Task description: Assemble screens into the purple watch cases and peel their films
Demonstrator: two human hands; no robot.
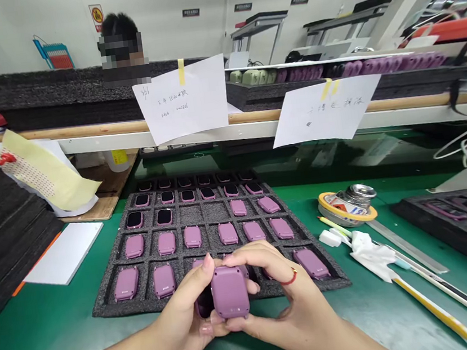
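Observation:
Above the near edge of a black foam tray, a purple smartwatch body is held upright with its plain back toward me. My right hand grips it by top and bottom, index finger above and thumb below. My left hand is closed at its left side, thumb near the upper corner. Partly behind it, a dark screen face shows between the left fingers, apparently a second watch body. Rows of purple watch bodies fill most tray pockets, several with black screens up. My hands hide part of the front row.
Right of the tray lie a yellow tape roll with a metal pot, a white cloth, a steel ruler and a yellow-handled tool. Foam trays flank both sides. A shelf with taped papers crosses behind; a person sits beyond.

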